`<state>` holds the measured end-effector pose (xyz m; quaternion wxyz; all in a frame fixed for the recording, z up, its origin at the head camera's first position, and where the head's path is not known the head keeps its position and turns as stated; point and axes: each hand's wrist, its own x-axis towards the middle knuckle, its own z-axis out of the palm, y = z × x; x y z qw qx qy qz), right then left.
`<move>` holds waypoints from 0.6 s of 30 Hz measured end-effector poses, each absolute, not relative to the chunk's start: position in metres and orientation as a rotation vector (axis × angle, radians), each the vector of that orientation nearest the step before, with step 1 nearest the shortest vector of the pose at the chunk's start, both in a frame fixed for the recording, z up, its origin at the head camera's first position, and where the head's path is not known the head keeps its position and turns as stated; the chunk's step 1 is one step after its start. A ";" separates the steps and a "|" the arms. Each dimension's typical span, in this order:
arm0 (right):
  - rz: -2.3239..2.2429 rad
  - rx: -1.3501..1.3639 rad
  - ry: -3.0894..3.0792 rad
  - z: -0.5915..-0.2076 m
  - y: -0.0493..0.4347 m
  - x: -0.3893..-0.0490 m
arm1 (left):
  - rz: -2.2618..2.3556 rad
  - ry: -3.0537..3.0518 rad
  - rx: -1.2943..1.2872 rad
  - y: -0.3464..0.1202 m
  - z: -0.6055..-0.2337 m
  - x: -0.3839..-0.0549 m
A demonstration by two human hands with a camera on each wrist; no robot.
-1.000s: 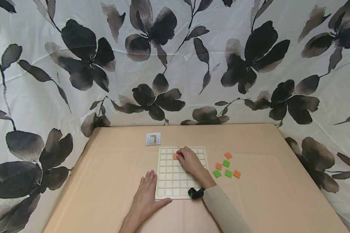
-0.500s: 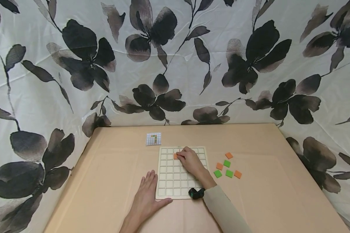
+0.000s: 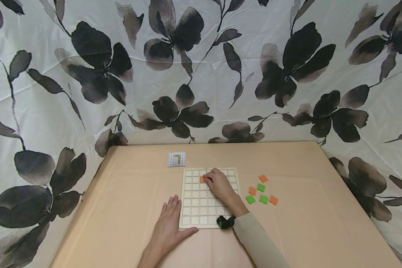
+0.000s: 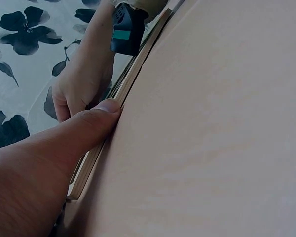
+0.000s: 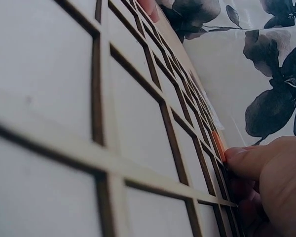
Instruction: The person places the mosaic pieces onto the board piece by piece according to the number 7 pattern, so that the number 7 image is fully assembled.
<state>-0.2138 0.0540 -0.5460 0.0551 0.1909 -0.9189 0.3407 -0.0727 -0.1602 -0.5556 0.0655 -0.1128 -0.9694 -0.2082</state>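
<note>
A pale wooden grid board point(image 3: 194, 214) lies on the table under my hands. My right hand point(image 3: 220, 186) is over its upper part, thumb and fingers curled together at an orange square tile point(image 3: 201, 179) in a cell near the top row. In the right wrist view the thumb meets the edge of that orange tile point(image 5: 218, 146); the other fingertips are partly hidden. My left hand point(image 3: 169, 223) lies spread at the board's lower left corner, fingers straight along the left side. Its thumb rests on the near edge of the board point(image 4: 133, 76), as the left wrist view shows.
Loose orange tiles point(image 3: 273, 200) and green tiles point(image 3: 263, 199) lie scattered right of the board. Behind the board is a small card point(image 3: 176, 159) printed with a coloured grid pattern. A floral cloth point(image 3: 234, 74) hangs behind the table point(image 3: 305, 223).
Both hands stay in almost the same place, the right one at the orange tile and the left one at the board's corner. The whole view shifts very slightly.
</note>
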 end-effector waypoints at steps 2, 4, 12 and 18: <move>1.033 0.577 -2.797 -0.545 0.054 -0.214 | -0.635 -2.929 -0.342 -0.160 -0.555 -0.073; 1.029 0.581 -2.798 -0.544 0.055 -0.213 | -0.640 -2.931 -0.341 -0.160 -0.556 -0.073; 1.045 0.578 -2.803 -0.540 0.057 -0.212 | -0.640 -2.937 -0.336 -0.161 -0.556 -0.072; 1.043 0.567 -2.790 -0.536 0.058 -0.210 | -0.645 -2.948 -0.334 -0.160 -0.556 -0.071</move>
